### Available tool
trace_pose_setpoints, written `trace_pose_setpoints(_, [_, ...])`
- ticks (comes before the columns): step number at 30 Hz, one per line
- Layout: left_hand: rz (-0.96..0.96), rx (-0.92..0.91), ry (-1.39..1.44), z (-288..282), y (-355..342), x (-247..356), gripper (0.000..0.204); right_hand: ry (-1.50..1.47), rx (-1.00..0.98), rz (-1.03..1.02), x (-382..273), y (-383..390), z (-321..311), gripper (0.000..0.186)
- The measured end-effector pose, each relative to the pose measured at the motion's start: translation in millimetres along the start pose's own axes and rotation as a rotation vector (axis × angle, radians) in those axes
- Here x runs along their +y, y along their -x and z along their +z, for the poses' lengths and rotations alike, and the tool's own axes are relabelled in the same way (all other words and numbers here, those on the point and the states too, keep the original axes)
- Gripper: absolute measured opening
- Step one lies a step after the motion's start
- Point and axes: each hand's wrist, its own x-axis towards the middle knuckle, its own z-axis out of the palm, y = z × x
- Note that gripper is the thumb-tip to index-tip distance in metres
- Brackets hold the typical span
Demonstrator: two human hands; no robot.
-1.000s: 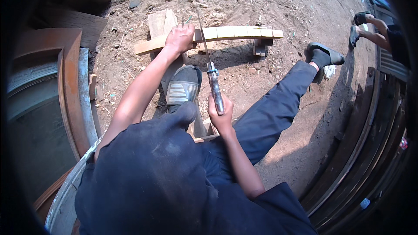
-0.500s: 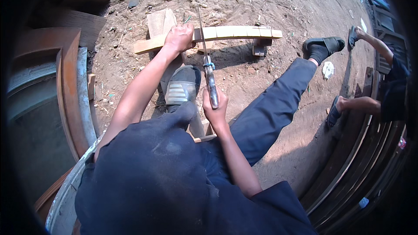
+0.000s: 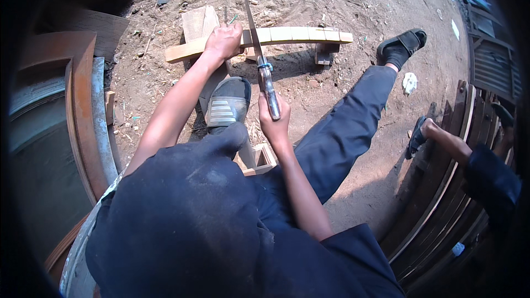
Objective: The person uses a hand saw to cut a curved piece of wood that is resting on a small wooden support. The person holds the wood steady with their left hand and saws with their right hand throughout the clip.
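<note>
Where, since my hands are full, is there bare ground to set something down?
Mostly bare dirt lies between the curved wooden strip, right trouser leg and outstretched shoe; another patch between that leg and the dark planks, near another person's foot. Crowded: around the wooden block, with the left hand, saw and left shoe close.

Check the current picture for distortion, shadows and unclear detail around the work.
Head view: fisheye bends the planks at right, corners go black; head view: sun throws a shadow on the ground, near side of the strip; head view: saw teeth too fine to tell.
</note>
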Motion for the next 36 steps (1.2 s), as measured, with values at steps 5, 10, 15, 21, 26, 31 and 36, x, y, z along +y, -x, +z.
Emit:
trace_pose_setpoints(5, [0.009, -0.001, 0.015, -2, -7, -4, 0.034, 0.095, -0.018, 0.083, -2, 65, -34, 0.008])
trace_pose_setpoints(10, [0.006, 0.009, -0.003, -1, -4, 0, 0.039, 0.025, -0.028, 0.059, 1, -1, -12, 0.013])
trace_pose_setpoints(15, [0.028, 0.007, 0.012, 2, -3, -5, 0.046, -0.02, 0.007, 0.036, -8, -12, 4, 0.02])
trace_pose_setpoints(21, [0.018, 0.007, -0.008, 2, -1, -7, 0.03, 0.075, -0.002, -0.02, 7, 55, -17, 0.012])
trace_pose_setpoints(26, [0.003, -0.014, 0.003, -5, -4, 3, 0.023, 0.004, -0.007, -0.046, -4, -38, 15, 0.016])
trace_pose_setpoints(31, [0.06, 0.047, 0.032, 0, -3, -5, 0.022, 0.052, -0.021, 0.037, 9, 21, -7, 0.016])
trace_pose_setpoints(36, [-0.017, 0.0, 0.022, 2, -4, -2, 0.025, 0.036, -0.005, 0.043, 7, 41, -18, 0.013])
